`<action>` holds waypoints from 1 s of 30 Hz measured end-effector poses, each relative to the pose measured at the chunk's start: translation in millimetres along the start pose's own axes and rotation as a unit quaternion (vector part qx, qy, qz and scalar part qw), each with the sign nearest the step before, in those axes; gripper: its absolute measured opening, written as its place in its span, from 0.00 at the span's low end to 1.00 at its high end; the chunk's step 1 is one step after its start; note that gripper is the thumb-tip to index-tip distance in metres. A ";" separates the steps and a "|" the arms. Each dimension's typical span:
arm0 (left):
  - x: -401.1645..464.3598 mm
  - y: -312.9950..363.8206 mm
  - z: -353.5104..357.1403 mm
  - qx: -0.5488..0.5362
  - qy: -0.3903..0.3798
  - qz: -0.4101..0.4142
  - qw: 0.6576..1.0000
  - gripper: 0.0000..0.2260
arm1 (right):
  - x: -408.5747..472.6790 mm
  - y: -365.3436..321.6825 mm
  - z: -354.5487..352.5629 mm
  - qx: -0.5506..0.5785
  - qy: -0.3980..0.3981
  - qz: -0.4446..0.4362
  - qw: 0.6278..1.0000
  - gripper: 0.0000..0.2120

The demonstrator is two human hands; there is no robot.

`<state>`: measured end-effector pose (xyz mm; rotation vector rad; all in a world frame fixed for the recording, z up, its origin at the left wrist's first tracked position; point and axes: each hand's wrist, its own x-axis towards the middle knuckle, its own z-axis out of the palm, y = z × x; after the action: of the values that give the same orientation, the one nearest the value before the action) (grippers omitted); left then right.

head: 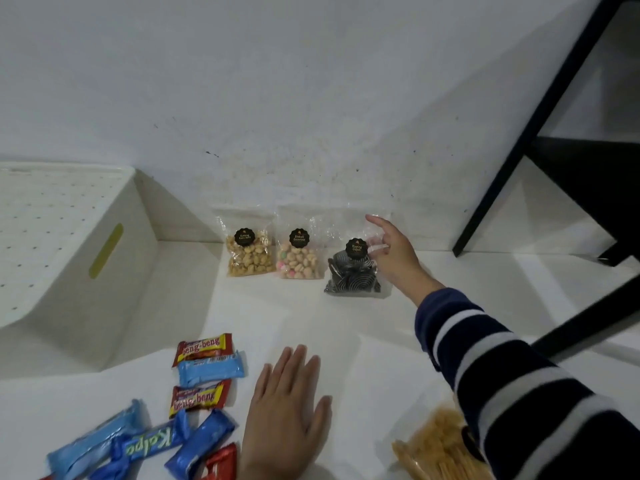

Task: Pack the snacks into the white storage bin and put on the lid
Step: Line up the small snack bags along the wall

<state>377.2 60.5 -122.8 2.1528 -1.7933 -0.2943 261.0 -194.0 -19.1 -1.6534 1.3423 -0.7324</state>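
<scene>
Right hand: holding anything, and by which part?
Right hand pinches the black-snack bag at its clear upper right edge with thumb and fingers. Left hand rests flat, holding nothing.

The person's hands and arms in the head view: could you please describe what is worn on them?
Both hands are bare, with no gloves, rings or watch visible. The right hand comes out of a long knitted-looking sleeve in dark navy with broad grey and white stripes across it, reaching to the wrist. The left hand shows only as far as the wrist, so its sleeve cannot be seen.
</scene>
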 end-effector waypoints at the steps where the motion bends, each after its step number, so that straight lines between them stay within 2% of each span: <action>1: 0.3 -0.2 0.5 -0.006 -0.003 -0.003 1.000 0.26 | 9.4 1.4 3.3 0.012 -0.005 0.002 1.000 0.32; 7: 0.4 -0.2 3.0 0.012 0.013 0.002 1.000 0.26 | 26.7 7.0 25.5 0.017 -0.009 -0.014 1.000 0.31; 12: -1.3 1.9 0.1 0.023 0.007 0.005 1.000 0.26 | 18.7 2.7 21.2 -0.038 -0.021 -0.014 0.999 0.33; 16: -3.2 2.9 -4.6 0.024 0.004 0.012 1.000 0.26 | -16.8 -4.2 7.5 -0.081 -0.023 0.014 0.996 0.30; 19: -5.9 7.3 -8.5 0.019 0.002 0.006 1.000 0.27 | -66.2 -3.4 -4.1 -0.118 -0.074 0.024 0.990 0.25; 23: -8.4 15.3 -15.9 0.041 -0.039 -0.004 0.998 0.29 | -135.1 10.0 -27.1 -0.169 -0.129 0.054 0.976 0.22; 27: 1.3 41.9 -27.9 0.064 -0.143 -0.080 0.984 0.27 | -191.6 32.4 -56.1 -0.182 -0.109 0.059 0.976 0.17; 30: 6.1 79.4 -36.5 0.023 -0.163 -0.109 0.980 0.25 | -219.1 53.6 -78.2 -0.196 -0.065 0.080 0.975 0.15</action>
<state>318.8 46.1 -59.0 2.4549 -1.7356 -0.7017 115.2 -5.0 -14.6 -1.8324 1.5742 -0.2664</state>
